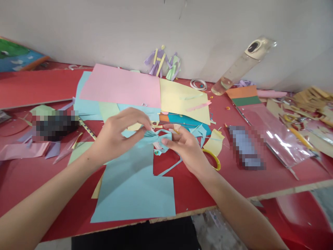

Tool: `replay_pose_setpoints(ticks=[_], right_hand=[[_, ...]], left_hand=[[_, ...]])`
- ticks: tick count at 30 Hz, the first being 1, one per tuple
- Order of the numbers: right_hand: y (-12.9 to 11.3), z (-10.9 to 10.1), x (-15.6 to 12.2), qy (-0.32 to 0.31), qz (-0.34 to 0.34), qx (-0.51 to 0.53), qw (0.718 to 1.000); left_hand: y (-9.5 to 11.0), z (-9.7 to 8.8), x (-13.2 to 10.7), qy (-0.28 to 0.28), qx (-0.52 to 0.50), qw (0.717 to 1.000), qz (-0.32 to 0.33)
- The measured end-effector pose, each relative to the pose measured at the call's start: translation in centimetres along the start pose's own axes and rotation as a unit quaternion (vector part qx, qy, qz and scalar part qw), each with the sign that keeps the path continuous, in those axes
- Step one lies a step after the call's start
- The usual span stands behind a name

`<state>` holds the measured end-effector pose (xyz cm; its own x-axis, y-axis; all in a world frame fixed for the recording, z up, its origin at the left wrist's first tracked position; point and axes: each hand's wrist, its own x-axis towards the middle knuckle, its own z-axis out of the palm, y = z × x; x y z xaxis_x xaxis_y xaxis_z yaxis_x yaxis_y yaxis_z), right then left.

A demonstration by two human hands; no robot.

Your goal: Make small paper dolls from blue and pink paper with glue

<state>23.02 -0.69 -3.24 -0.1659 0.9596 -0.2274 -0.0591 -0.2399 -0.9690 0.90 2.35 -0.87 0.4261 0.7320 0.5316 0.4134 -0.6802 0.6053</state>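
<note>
Between both hands, above the red table, is a small folded light blue paper piece. My left hand pinches its left end between thumb and fingertips. On its other side, my right hand is closed around the right end, thumb on top. Exact folds are partly hidden by the fingers. Under my hands lies a large light blue paper sheet with a section cut out at its upper right. A thin blue strip lies below the piece. Yellow-handled scissors rest beside my right wrist, mostly covered.
Behind lie a pink sheet and a yellow sheet. Paper figures lean on the wall near a tilted clear bottle. A blurred phone-like object and a transparent folder are right; a blurred dark object is left.
</note>
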Motion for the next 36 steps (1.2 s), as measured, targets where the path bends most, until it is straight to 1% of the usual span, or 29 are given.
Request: replay_pose_setpoints(ticks=[2,4,6,10,11,12,14,16,17,19,21,22,24,26,28,30,33,36], right_hand=[[0.1,0.0,0.1,-0.007,-0.004,0.021,1.0],[0.0,0.0,0.1,-0.007,-0.007,0.049,0.999],[-0.1,0.0,0.1,0.002,-0.015,0.075,0.997],[-0.6,-0.2,0.1,0.039,-0.015,0.11,0.993],[-0.7,-0.3,0.1,0.045,-0.014,0.122,0.991],[-0.8,-0.4,0.2,0.049,-0.011,0.137,0.989],[-0.8,-0.6,0.4,0.047,0.008,0.178,0.983],[-0.6,-0.7,0.7,0.035,0.054,0.22,0.973],[-0.6,-0.8,0.7,0.024,0.08,0.237,0.968],[-0.4,-0.7,0.7,-0.018,0.12,0.26,0.958],[-0.4,-0.6,0.4,-0.076,0.138,0.272,0.949],[-0.4,-0.5,0.3,-0.103,0.145,0.276,0.945],[-0.5,-0.2,-0.1,-0.135,0.16,0.28,0.937],[-0.6,0.1,-0.3,-0.144,0.175,0.282,0.932],[-0.6,0.3,-0.4,-0.151,0.182,0.29,0.928],[-0.6,0.4,-0.3,-0.161,0.179,0.306,0.921],[-0.5,0.4,-0.3,-0.182,0.173,0.322,0.913],[-0.3,0.2,-0.3,-0.188,0.169,0.305,0.918]], left_hand=[[0.4,0.3,-0.1,-0.014,0.009,0.999,0.037],[0.5,0.5,-0.1,0.002,0.019,0.998,0.054],[0.2,0.7,-0.2,0.038,0.028,0.997,0.055],[-0.6,0.7,-0.4,0.145,0.031,0.987,0.055],[-0.6,0.6,-0.4,0.164,0.023,0.985,0.055],[-0.6,0.5,-0.4,0.169,0.02,0.983,0.061],[-0.5,0.3,-0.4,0.14,0.034,0.985,0.089],[-0.2,0.2,-0.3,0.079,0.052,0.987,0.129],[-0.1,0.3,-0.2,0.046,0.051,0.988,0.139],[0.0,0.5,-0.2,-0.003,0.02,0.992,0.128],[-0.2,0.8,-0.4,-0.034,-0.031,0.995,0.094],[-0.3,1.0,-0.6,-0.037,-0.065,0.994,0.076],[-0.4,1.2,-0.9,-0.027,-0.144,0.989,0.033],[-0.2,1.2,-1.0,-0.026,-0.23,0.973,-0.002],[0.3,1.3,-1.0,-0.047,-0.28,0.958,-0.039],[0.8,1.4,-0.9,-0.055,-0.293,0.952,-0.063],[1.0,1.6,-0.9,-0.044,-0.285,0.953,-0.089],[0.9,1.9,-1.1,-0.045,-0.272,0.955,-0.112]])
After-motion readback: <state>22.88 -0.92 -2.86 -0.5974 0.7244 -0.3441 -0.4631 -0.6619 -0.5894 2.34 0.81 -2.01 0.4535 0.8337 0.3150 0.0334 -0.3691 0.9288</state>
